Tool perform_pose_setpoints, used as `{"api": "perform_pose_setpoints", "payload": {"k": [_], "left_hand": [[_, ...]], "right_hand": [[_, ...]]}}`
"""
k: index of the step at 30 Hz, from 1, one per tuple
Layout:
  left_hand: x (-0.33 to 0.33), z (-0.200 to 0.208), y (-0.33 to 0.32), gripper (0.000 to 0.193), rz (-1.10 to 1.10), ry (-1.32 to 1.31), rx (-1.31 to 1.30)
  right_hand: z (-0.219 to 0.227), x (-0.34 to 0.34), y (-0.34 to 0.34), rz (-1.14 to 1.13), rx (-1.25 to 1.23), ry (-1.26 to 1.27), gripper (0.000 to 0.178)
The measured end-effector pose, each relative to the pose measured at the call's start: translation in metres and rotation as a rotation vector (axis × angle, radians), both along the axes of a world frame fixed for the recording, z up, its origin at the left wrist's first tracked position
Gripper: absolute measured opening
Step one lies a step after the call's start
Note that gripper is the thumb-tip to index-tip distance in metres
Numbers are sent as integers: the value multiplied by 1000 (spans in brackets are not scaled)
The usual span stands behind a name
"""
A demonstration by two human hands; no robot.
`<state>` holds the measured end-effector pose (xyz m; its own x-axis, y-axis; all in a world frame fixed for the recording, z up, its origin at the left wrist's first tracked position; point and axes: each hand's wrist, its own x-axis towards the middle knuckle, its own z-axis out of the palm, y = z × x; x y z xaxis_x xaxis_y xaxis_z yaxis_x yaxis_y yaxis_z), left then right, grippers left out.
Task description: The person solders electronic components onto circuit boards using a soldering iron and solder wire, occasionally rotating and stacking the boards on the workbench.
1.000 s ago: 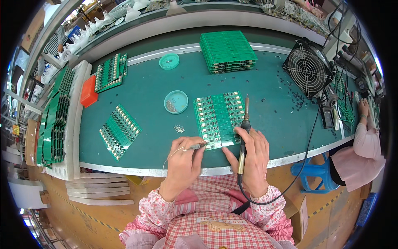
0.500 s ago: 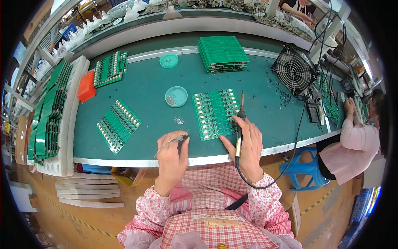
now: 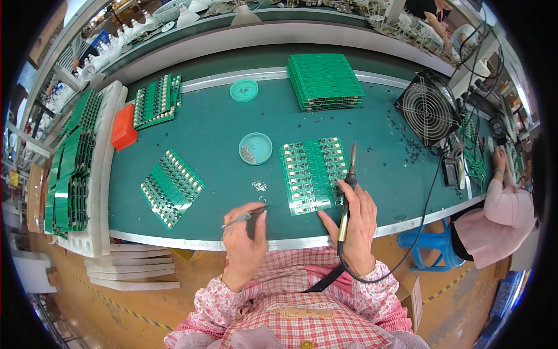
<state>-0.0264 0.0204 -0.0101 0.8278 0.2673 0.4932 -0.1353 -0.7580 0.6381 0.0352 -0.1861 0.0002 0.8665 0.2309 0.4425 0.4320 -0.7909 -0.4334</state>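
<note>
My left hand [image 3: 245, 249], near the table's front edge, is closed on slim silver tweezers [image 3: 237, 219]; their dark end points right, between thumb and forefinger. A soldering iron [image 3: 344, 218] rests in my right hand [image 3: 361, 224], its metal tip pointing away from me. That hand sits at the lower right corner of a green circuit board panel [image 3: 311, 174] lined with small white and black components. The iron's tip is beside the panel's right edge, apart from it. Just beyond my left hand, tiny silvery parts [image 3: 259, 185] lie in a loose pile below a round teal dish [image 3: 264, 144].
Another panel [image 3: 171, 189] lies to the left, with a red box [image 3: 123, 128] behind it. A tall stack of panels [image 3: 325, 81] and a second dish [image 3: 243, 91] stand at the back. A fan [image 3: 427, 110] is at the right; the iron's cord [image 3: 423, 232] loops nearby. A co-worker [image 3: 494, 227] sits beyond.
The view has shifted, so the table's things appear lower in the picture. My left hand is slightly farther from the panel. Both hands keep their hold on the tools.
</note>
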Motion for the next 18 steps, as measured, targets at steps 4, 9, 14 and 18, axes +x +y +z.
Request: {"api": "perform_pose_setpoints", "payload": {"k": [4,9,14,18], "left_hand": [[-1,1,-1,15,119,54,-127],[-1,-1,-1,18,160,146,-297],[-1,3,-1,17,193,161,-408],[-5,9,3,19,158,241,-463]], "right_hand": [[1,4,-4,56,9,27,75],[0,5,-9,123,32,62,77],[-1,3,-17,162,110,112,80],[0,3,-18,168,145,133,80]]}}
